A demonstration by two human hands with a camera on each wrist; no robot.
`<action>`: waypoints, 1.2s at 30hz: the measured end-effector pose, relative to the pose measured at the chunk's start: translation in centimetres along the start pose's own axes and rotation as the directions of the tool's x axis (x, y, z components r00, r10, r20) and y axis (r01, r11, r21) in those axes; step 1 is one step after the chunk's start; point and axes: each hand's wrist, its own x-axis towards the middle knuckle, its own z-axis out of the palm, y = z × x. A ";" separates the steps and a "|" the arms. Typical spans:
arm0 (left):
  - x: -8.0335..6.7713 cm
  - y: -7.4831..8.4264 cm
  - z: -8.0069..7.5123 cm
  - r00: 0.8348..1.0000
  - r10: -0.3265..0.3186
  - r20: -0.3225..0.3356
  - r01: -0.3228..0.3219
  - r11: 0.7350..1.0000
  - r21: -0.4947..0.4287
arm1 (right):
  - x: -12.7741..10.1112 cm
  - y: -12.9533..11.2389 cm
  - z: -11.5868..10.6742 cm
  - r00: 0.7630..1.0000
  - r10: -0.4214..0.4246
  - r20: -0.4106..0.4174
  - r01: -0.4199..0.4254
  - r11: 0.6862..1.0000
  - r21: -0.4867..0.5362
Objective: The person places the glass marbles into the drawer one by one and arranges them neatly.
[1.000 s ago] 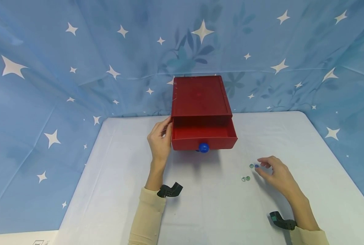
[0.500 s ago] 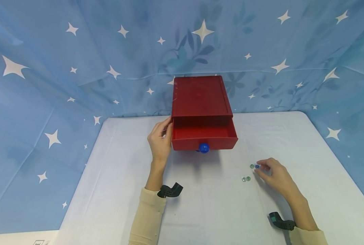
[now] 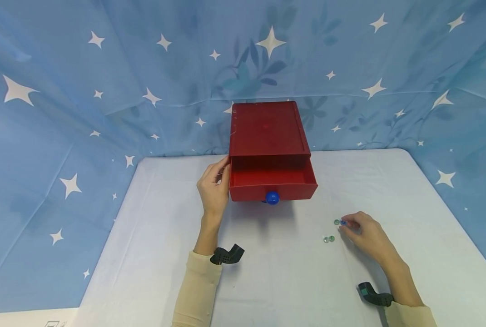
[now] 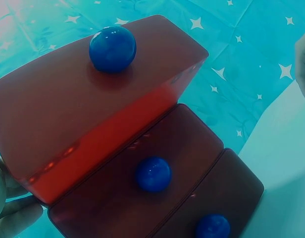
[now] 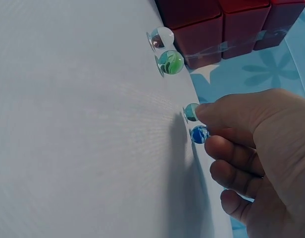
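Just fingers on round glass marble

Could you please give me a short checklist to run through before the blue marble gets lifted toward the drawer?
1. Top drawer pulled out of the red drawer box: ok.
2. Left hand steadying the box's side: ok.
3. Right hand fingertips at the blue marble: ok.
4. Marble firmly pinched: cannot tell.
5. Teal marble clear of the fingers: not ok, it touches a fingertip.
6. Green marble and clear marble apart from the hand: ok.
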 end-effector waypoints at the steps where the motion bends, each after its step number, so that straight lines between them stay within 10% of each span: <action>1: 0.0 0.0 0.0 1.000 0.001 -0.001 -0.001 1.000 0.000 | 0.1 0.0 0.0 1.000 -0.001 0.003 0.001 1.000 0.003; 36: 0.1 0.0 0.0 1.000 -0.002 -0.010 0.002 1.000 -0.005 | 0.6 0.7 0.0 0.998 0.024 0.050 -0.024 1.000 -0.001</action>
